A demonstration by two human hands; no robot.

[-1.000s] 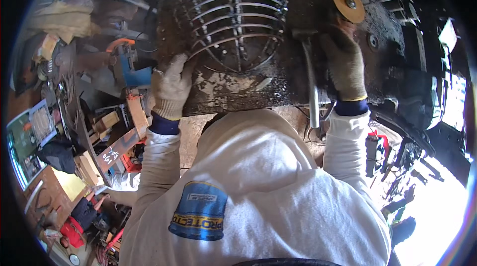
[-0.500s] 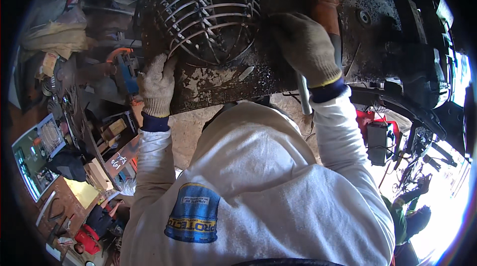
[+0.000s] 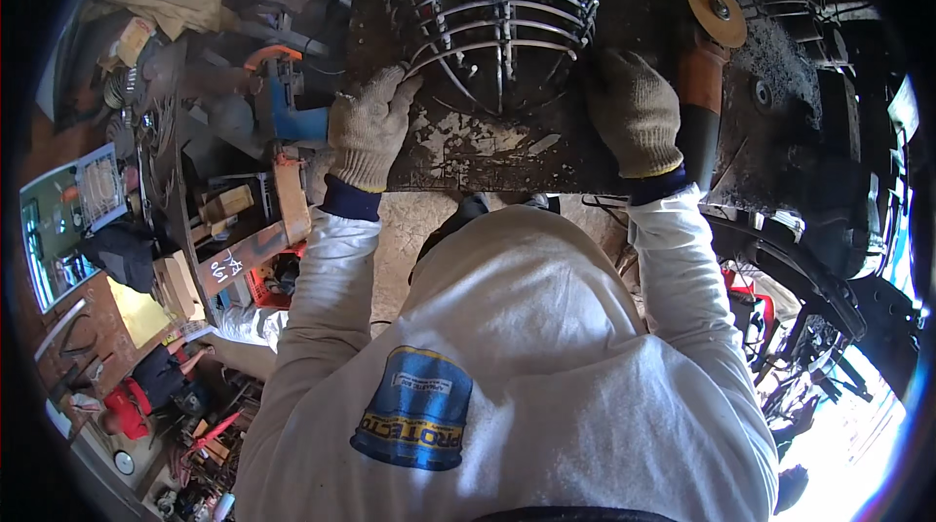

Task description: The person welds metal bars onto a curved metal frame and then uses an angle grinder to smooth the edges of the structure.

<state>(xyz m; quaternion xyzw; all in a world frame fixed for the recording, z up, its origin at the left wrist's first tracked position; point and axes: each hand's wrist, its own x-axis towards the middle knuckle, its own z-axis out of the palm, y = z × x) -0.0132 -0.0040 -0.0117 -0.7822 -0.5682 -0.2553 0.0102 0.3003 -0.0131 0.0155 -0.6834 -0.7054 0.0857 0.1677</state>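
A cage of curved metal rods (image 3: pixel 502 20), welded into a bowl-like shape, rests on the dark workbench. Its ribs cross a central rod that points toward me. My left hand (image 3: pixel 370 127), in a knitted glove, is closed on the end of a rod at the cage's near left rim. At the near right rim my right hand (image 3: pixel 636 117), gloved as well, is curled against the cage, its fingertips partly lost in shadow. Just right of that hand lies an angle grinder (image 3: pixel 700 83) with an orange and dark body and a tan disc (image 3: pixel 717 11).
The workbench (image 3: pixel 468 171) has flaking paint near its front edge. A round metal washer-like piece (image 3: pixel 761 93) lies right of the grinder. Left of the bench are a blue and orange tool (image 3: pixel 292 117) and a cluttered shelf with wooden blocks (image 3: pixel 226 205). A dark curved frame (image 3: pixel 790 254) stands at right.
My right hand has moved off the grinder's side to the cage's right rim. The cage's central rod, slanted before, now points straight toward me. The whole view has shifted, with the bench further right.
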